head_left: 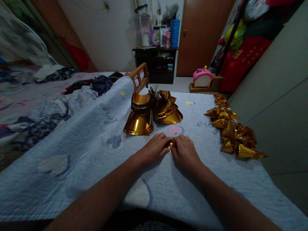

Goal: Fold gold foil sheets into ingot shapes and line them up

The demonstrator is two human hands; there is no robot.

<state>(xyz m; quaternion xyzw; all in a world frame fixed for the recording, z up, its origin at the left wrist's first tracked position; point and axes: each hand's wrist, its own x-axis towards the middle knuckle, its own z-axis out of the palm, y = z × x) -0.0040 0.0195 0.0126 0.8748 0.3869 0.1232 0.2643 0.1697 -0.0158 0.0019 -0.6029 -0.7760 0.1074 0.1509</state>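
Both hands down on the pale blue quilted bed cover (91,134), meeting at centre. Left hand (155,148) and right hand (184,150) are knuckles-up, fingertips pressed together over a small folded piece of gold foil paper (170,145). Only a sliver of the piece shows between the fingers; the rest is hidden under them. Grip on both sides: fingers closed onto the foil piece, pinching it against the bed cover.

Just beyond the hands: a fanned stack of flat gold foil sheets (141,123), curled and shiny, leaning against more crumpled sheets behind it. Near, not touching the hands.

To the right, well apart from the hands: a row of folded gold foil pieces (231,128) running along the bed cover's right edge, roughly front to back.

Behind the stack: a small wooden chair back (139,75). Further back, a dark shelf unit (156,64) with clutter on top, a brown door (202,35), and a pink toy house (202,77) on the floor. Rumpled clothes and bedding at left.
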